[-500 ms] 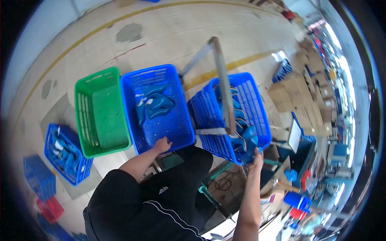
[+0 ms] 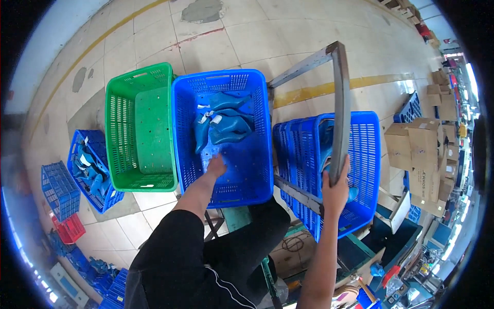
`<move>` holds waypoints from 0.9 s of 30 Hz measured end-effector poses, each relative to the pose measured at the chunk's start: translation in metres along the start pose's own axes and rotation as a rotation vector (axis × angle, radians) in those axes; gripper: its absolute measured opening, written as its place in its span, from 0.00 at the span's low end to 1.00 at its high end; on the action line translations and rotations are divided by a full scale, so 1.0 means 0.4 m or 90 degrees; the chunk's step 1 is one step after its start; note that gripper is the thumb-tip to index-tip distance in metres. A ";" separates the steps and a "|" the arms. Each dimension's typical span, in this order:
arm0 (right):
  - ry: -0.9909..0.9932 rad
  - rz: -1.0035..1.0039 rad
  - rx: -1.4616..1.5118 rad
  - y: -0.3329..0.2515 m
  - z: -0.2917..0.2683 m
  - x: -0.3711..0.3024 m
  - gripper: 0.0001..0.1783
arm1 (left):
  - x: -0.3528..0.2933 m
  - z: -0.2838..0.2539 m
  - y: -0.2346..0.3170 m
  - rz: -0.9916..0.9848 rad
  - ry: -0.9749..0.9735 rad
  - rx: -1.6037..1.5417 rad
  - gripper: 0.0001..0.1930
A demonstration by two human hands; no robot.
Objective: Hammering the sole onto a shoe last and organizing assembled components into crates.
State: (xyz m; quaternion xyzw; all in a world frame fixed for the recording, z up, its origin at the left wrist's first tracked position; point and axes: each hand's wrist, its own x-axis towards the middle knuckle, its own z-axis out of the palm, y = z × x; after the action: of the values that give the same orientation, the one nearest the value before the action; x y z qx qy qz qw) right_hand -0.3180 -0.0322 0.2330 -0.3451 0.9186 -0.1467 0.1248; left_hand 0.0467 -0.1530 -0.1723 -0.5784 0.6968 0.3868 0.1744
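My left hand (image 2: pixel 216 166), blurred, is over the near part of the middle blue crate (image 2: pixel 267 154). Just beyond it lie several glossy blue shoe lasts (image 2: pixel 229 131), some with white scraps at their ends. My right hand (image 2: pixel 337 186) grips the upright-looking bar of a grey metal frame (image 2: pixel 340 98), with fingers on both sides of the bar. Below that bar stands the right blue crate (image 2: pixel 366 139), which has a second crate wall against its left side. Inside, part of a blue last (image 2: pixel 353 193) shows beside my right wrist; my hand and the bar hide the rest.
A green crate (image 2: pixel 174 129) stands left of the middle crate. Farther left are a small blue crate of lasts (image 2: pixel 91 172), another blue crate (image 2: pixel 60 188) and a red one (image 2: pixel 69 228). Cardboard boxes (image 2: pixel 419 147) are stacked at the right.
My right hand has gone from the near edge of the right crate, beside a blue last, to the metal frame bar. My left hand has moved from the middle crate's near rim farther over its inside.
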 end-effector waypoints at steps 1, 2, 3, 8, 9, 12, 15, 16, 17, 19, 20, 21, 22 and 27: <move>0.037 -0.044 0.009 -0.007 0.006 0.008 0.50 | 0.054 -0.010 0.017 0.046 0.087 0.014 0.46; 0.065 -0.047 -0.037 0.068 0.002 -0.013 0.49 | 0.082 0.027 0.137 0.035 0.046 -0.033 0.49; 0.059 -0.045 -0.044 0.039 -0.006 -0.006 0.49 | 0.143 -0.004 0.139 0.088 0.114 0.004 0.52; 0.018 0.080 -0.084 0.048 0.004 0.000 0.49 | 0.292 -0.044 0.337 0.142 0.144 0.004 0.44; 0.035 0.046 -0.083 0.057 0.006 0.000 0.49 | 0.312 -0.049 0.358 0.143 0.138 0.007 0.44; 0.050 0.003 -0.052 0.041 0.018 0.019 0.50 | 0.391 -0.102 0.383 0.251 0.162 0.181 0.27; 0.051 -0.003 -0.039 0.042 0.018 0.017 0.50 | 0.431 -0.108 0.405 0.319 0.027 0.397 0.20; 0.058 -0.018 -0.039 0.044 0.015 0.020 0.50 | 0.422 -0.103 0.400 0.324 0.025 0.399 0.20; 0.073 -0.032 -0.047 0.055 0.022 0.021 0.50 | 0.408 -0.100 0.388 0.372 0.040 0.431 0.20; 0.064 -0.014 -0.054 0.044 0.021 0.020 0.50 | 0.384 -0.130 0.358 0.427 -0.032 0.506 0.18; 0.049 0.008 -0.077 0.046 0.022 0.018 0.50 | 0.356 -0.133 0.365 0.437 -0.034 0.502 0.18; 0.060 0.013 -0.106 0.050 0.015 0.018 0.50 | 0.323 -0.140 0.375 0.481 -0.010 0.443 0.16; 0.066 0.017 -0.107 0.049 0.010 0.016 0.50 | 0.295 -0.168 0.365 0.517 0.018 0.390 0.14; 0.063 -0.018 -0.077 0.017 -0.004 0.001 0.50 | 0.107 -0.392 0.208 0.388 0.257 -0.268 0.12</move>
State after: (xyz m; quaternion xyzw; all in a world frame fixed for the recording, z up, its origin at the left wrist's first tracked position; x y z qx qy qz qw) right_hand -0.3228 -0.0273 0.2319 -0.3573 0.9258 -0.1098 0.0562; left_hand -0.0111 -0.2951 -0.0735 -0.4328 0.7619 0.4335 -0.2102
